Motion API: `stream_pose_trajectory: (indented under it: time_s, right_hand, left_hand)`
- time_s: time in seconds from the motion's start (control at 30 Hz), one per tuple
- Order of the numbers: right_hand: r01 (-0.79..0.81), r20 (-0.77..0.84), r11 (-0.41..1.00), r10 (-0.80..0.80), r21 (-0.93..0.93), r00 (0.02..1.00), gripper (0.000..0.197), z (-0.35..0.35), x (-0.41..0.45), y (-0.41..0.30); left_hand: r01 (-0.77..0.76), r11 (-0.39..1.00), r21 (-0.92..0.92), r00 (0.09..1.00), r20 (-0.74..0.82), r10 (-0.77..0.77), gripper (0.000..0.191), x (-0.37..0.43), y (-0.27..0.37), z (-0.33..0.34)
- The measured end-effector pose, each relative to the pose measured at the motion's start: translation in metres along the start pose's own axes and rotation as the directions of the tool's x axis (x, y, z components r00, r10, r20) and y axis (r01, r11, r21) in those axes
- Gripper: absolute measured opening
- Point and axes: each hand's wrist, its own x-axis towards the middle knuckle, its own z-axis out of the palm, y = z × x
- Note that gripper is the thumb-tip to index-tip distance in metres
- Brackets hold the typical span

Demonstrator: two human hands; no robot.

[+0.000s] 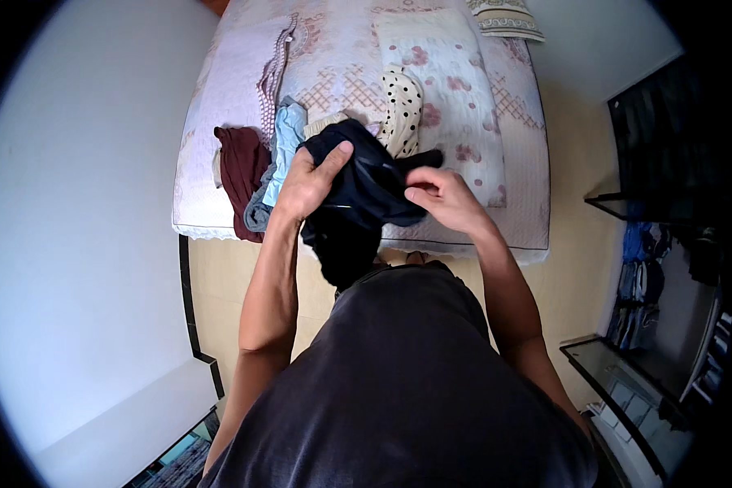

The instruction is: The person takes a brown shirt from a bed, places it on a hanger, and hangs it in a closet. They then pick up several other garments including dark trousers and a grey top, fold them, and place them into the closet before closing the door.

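My left hand (308, 183) grips a dark navy garment (366, 171), its thumb lying on top of the cloth. The garment hangs bunched past the bed's front edge, and its lower part looks black. At the garment's right side is my right hand (442, 195), fingers curled and slightly blurred; whether it pinches the fabric is unclear. Left of the garment lie a light blue cloth (288, 146), a grey cloth (258, 210) and a maroon garment (244, 177). Behind it are a cream piece with a gathered edge (326, 125) and a cream polka-dot cloth (402, 110).
The bed (524, 226) has a patterned quilted cover, with a floral mat (463, 122) on its right part. A checked strip of cloth (271, 79) stretches toward the back. A patterned pillow (506, 21) sits at the far right. Open shelving with hanging clothes (637, 280) stands on the right.
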Motion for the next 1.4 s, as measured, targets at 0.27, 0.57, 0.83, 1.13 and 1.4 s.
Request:
stream_pose_trajectory:
  time_s: [0.27, 0.57, 0.83, 1.13, 1.4]
  right_hand:
    - [0.084, 0.036, 0.993, -0.087, 0.082, 0.996, 0.030, 0.025, 0.013, -0.008]
    - [0.169, 0.222, 0.840, -0.059, -0.516, 0.973, 0.037, 0.022, 0.044, -0.039]
    - [0.439, 0.074, 0.765, -0.462, -0.470, 0.884, 0.036, 0.019, 0.055, -0.106]
    - [0.450, -0.139, 0.887, -0.460, -0.102, 0.877, 0.017, -0.039, 0.061, -0.135]
    - [0.298, -0.100, 0.928, -0.326, -0.223, 0.940, 0.018, -0.110, 0.046, -0.128]
  left_hand:
    - [0.152, 0.976, 0.156, 0.976, -0.177, -0.124, 0.036, -0.015, -0.002, 0.001]
    - [0.077, 0.905, -0.417, 0.979, -0.138, -0.147, 0.027, -0.016, -0.003, -0.022]
    - [0.272, 0.744, -0.610, 0.935, 0.351, -0.054, 0.079, -0.008, 0.000, -0.002]
    - [-0.153, 0.976, -0.155, 0.982, 0.085, 0.168, 0.048, -0.020, -0.036, 0.021]
    - [-0.313, 0.511, 0.801, 0.919, 0.119, 0.377, 0.029, -0.011, -0.057, -0.057]
